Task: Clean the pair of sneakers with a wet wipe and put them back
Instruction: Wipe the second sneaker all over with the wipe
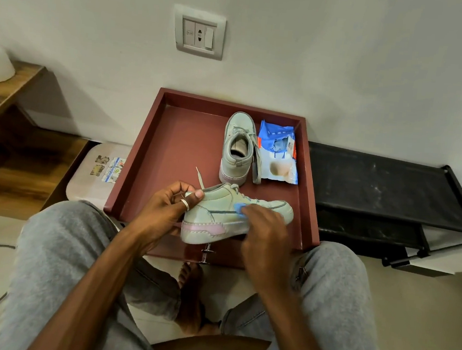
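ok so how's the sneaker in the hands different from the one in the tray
The held sneaker is gripped at the heel by the left hand, side-on, toe to the right; the tray sneaker stands on the tray, heel toward the camera. The right hand holds a blue wipe against the held sneaker; the tray sneaker is untouched, beside the wipes pack. Both are pale green with laces.

Left hand [164,210] grips the sneaker [214,215] at its heel — right hand [265,243], blurred, seemingly pinches the wipe [238,207].

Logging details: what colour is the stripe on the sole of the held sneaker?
Pink stripe on the held sneaker; clearest in the head view.
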A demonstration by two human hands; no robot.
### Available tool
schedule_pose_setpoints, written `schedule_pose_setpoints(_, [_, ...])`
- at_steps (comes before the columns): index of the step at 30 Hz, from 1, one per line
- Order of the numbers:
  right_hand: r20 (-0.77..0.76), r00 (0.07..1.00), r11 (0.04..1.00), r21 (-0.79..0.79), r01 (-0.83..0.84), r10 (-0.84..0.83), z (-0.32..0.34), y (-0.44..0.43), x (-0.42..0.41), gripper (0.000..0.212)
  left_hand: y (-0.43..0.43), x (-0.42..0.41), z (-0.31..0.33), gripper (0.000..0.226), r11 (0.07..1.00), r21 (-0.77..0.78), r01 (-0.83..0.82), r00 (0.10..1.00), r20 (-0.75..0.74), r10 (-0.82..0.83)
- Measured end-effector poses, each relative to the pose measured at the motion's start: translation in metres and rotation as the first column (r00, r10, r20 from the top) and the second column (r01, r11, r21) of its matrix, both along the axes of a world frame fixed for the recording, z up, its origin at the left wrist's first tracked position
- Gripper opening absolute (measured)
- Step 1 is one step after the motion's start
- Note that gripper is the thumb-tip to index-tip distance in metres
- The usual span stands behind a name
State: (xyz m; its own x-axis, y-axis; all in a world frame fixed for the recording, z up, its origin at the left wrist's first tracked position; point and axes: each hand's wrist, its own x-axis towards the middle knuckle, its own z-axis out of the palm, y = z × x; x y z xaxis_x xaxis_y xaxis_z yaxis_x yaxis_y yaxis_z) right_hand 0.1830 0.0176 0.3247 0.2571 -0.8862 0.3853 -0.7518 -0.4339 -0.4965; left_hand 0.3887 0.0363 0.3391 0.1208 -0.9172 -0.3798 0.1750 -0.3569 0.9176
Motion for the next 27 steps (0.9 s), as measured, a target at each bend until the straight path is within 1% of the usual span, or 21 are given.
schedule_pose_setpoints(3, [-0.055, 0.985, 0.986, -0.014, -0.166, 0.165, 0.005, 0.026, 0.035, 0.04, 0.001, 0.001, -0.001, 0.014, 1.0, 0.014, -0.014, 1.0, -0.003, 0.014])
schedule_pose_setpoints(5, [-0.097, 0.966, 0.971, -0.012, -0.24, 0.238, 0.007, 0.03, 0.038, 0.042, 0.001, 0.001, -0.001, 0.014, 1.0, 0.022, -0.015, 1.0, -0.01, 0.015])
schedule_pose_setpoints(7, [-0.089, 0.977, 0.981, -0.003, -0.193, 0.192, 0.006, 0.017, 0.02, 0.043, 0.001, 0.002, 0.0, 0.015, 0.999, 0.031, -0.013, 1.0, -0.018, 0.014])
schedule_pose_setpoints(9, [-0.062, 0.996, 0.998, 0.001, -0.063, 0.063, 0.001, -0.002, -0.006, 0.044, 0.0, 0.003, -0.001, 0.014, 0.999, 0.034, -0.019, 1.0, -0.019, 0.019])
schedule_pose_setpoints(11, [-0.04, 0.997, 0.998, -0.005, 0.064, -0.064, -0.004, -0.018, -0.031, 0.039, 0.0, 0.002, -0.001, 0.014, 0.999, 0.03, -0.024, 1.0, -0.016, 0.025])
schedule_pose_setpoints(13, [-0.028, 0.992, 0.993, -0.001, 0.122, -0.122, -0.006, -0.022, -0.036, 0.037, -0.001, 0.001, -0.001, 0.014, 0.999, 0.033, -0.026, 1.0, -0.016, 0.027])
schedule_pose_setpoints(15, [-0.013, 0.997, 0.997, 0.008, 0.074, -0.074, -0.004, -0.013, -0.018, 0.039, -0.001, 0.001, 0.0, 0.014, 0.999, 0.042, -0.029, 0.999, -0.018, 0.03])
schedule_pose_setpoints(17, [-0.002, 1.0, 0.999, 0.017, -0.028, 0.028, -0.001, 0.003, 0.009, 0.042, -0.001, 0.002, -0.001, 0.016, 0.998, 0.051, -0.035, 0.999, -0.01, 0.035])
schedule_pose_setpoints(19, [-0.018, 0.992, 0.992, 0.01, -0.127, 0.127, 0.001, 0.018, 0.027, 0.04, 0.0, 0.003, -0.001, 0.021, 0.998, 0.053, -0.04, 0.999, 0.003, 0.04])
schedule_pose_setpoints(21, [-0.027, 0.986, 0.986, -0.007, -0.167, 0.167, 0.002, 0.018, 0.027, 0.039, -0.001, 0.002, -0.001, 0.022, 0.998, 0.052, -0.034, 0.999, 0.004, 0.034])
schedule_pose_setpoints(23, [-0.01, 0.991, 0.991, -0.01, -0.135, 0.135, 0.001, 0.006, 0.011, 0.043, -0.001, 0.001, -0.001, 0.022, 0.999, 0.042, -0.022, 1.0, -0.004, 0.022])
schedule_pose_setpoints(25, [-0.003, 0.999, 0.999, -0.013, -0.034, 0.034, -0.002, -0.01, -0.012, 0.042, -0.002, 0.0, 0.001, 0.027, 0.999, 0.03, -0.027, 1.0, -0.007, 0.027])
schedule_pose_setpoints(27, [0.014, 0.997, 0.997, 0.002, 0.081, -0.081, -0.006, -0.028, -0.036, 0.039, -0.003, 0.0, 0.002, 0.027, 0.999, 0.021, -0.036, 0.999, -0.007, 0.036])
